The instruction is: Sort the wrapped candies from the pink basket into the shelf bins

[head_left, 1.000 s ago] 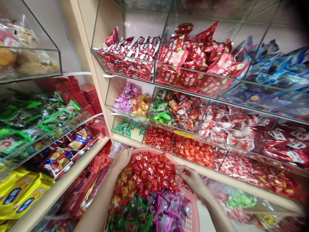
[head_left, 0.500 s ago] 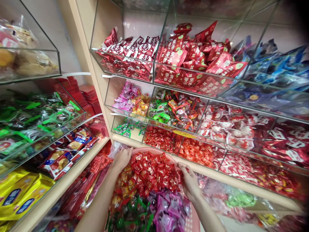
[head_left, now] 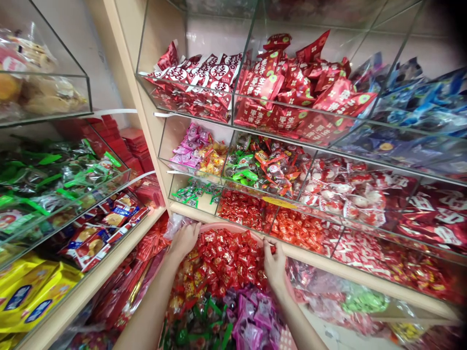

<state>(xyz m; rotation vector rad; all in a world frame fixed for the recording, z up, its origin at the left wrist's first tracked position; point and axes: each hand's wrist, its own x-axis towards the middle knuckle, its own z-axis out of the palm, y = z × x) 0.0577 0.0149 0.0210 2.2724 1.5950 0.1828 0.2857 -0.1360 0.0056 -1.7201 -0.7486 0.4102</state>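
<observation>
A pink plastic basket (head_left: 286, 339) is heaped with wrapped sweets. Red-wrapped sweets (head_left: 233, 257) lie at its far side, yellow-orange ones (head_left: 188, 284) on the left, green-and-dark ones (head_left: 204, 323) near me and purple ones (head_left: 255, 316) at the near right. My left hand (head_left: 184, 239) grips the far left rim, its fingers bent over the edge. At the far right rim is my right hand (head_left: 274, 262), fingers curled together beside the red sweets. A bit of red shows between those fingers, too small to name.
Clear shelf bins hold red sweets (head_left: 241, 211), orange-red sweets (head_left: 299, 231) and larger red packets (head_left: 292, 92) just beyond the basket. A wooden shelf edge (head_left: 346, 265) runs behind it. Yellow packs (head_left: 32, 296) stand at left; bagged goods (head_left: 365, 299) lie low at right.
My right hand has shifted slightly left along the basket's far rim, and its fingers are now more curled. My left hand stays on the rim.
</observation>
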